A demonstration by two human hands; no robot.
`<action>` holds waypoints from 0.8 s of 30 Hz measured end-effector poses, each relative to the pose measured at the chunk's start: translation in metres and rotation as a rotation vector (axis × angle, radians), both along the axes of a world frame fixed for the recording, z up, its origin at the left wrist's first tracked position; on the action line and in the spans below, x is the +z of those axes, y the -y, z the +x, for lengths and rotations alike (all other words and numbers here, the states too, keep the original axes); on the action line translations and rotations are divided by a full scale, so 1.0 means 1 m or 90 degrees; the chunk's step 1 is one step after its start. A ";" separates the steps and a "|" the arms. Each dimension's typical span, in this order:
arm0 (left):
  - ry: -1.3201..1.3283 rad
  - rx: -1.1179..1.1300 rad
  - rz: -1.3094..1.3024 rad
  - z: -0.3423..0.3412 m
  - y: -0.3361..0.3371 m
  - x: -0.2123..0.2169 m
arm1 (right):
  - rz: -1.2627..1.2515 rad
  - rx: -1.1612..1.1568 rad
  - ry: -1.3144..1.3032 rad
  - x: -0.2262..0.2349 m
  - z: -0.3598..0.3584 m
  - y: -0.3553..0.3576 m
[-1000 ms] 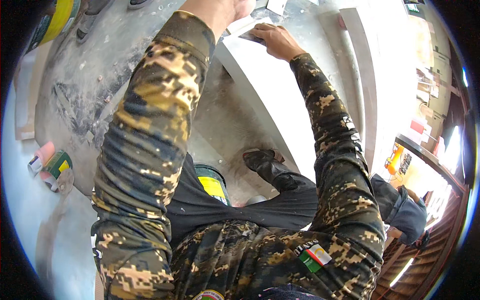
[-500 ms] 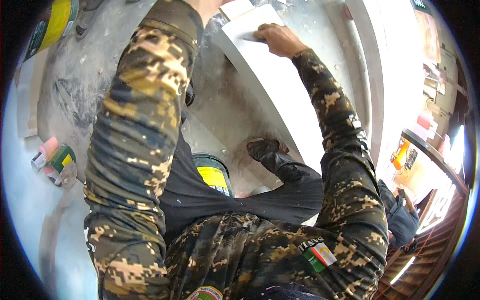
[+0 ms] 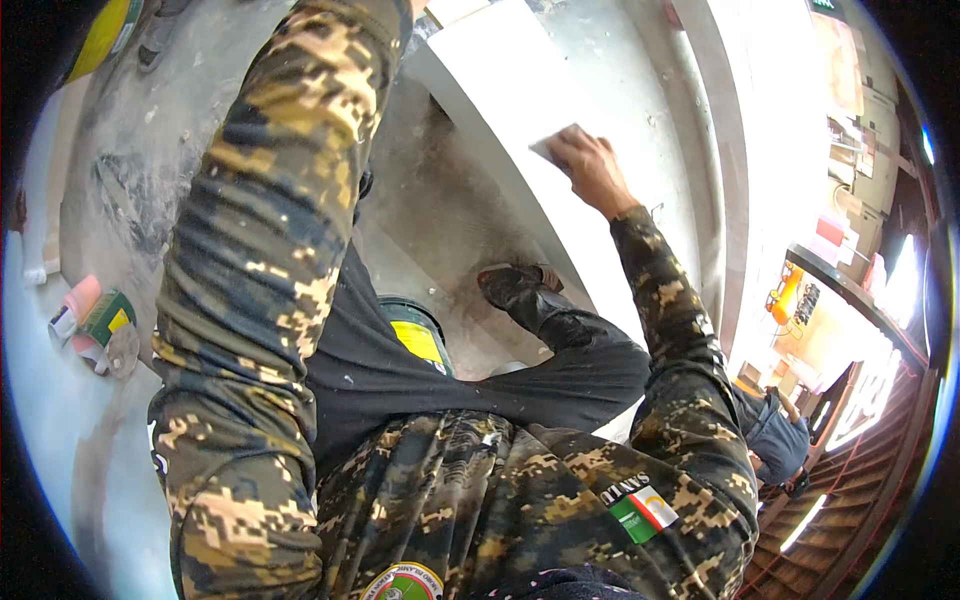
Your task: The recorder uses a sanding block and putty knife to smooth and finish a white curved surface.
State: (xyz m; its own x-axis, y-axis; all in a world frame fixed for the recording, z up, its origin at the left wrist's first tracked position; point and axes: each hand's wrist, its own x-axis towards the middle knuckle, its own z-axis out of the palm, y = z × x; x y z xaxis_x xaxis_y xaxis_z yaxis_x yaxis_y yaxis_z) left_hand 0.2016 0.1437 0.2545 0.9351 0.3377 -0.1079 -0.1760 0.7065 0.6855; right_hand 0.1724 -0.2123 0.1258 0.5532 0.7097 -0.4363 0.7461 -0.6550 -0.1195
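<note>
My right hand [image 3: 592,168] is closed on a small thin grey piece of sandpaper [image 3: 546,148], its fingers pressing from above. Under it lies a long white curved panel [image 3: 500,75], which the sandpaper appears to touch. My left arm [image 3: 280,200] reaches up past the top edge of the picture. Only a sliver of skin at the left wrist [image 3: 418,7] shows, near the panel's far end, and the fingers are out of sight.
A green bucket with a yellow label [image 3: 418,335] stands between my legs. At the left lie a green can [image 3: 108,318] and a pink roll [image 3: 83,298]. Pale dust covers the floor [image 3: 150,140]. Another person [image 3: 778,440] is at the far right, near a table [image 3: 850,285].
My right hand with the sandpaper has slid nearer to me along the panel and slightly right. My left hand has passed almost wholly beyond the top edge, and the view has shifted a little.
</note>
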 end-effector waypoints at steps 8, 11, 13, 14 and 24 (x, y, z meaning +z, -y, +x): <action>-0.029 -0.029 0.006 0.000 0.005 0.019 | 0.168 0.110 0.162 -0.055 0.010 -0.053; -0.032 -0.027 0.014 -0.005 0.002 0.016 | 0.143 0.156 0.119 -0.052 -0.017 -0.015; 0.028 -0.010 0.022 -0.007 -0.001 0.010 | 0.110 0.177 0.074 -0.033 -0.023 -0.007; 0.014 -0.017 0.019 -0.006 -0.003 0.009 | 0.120 0.141 0.001 -0.029 -0.014 -0.014; -0.054 -0.032 -0.012 0.004 0.001 0.018 | 0.144 0.178 0.092 -0.035 0.096 -0.172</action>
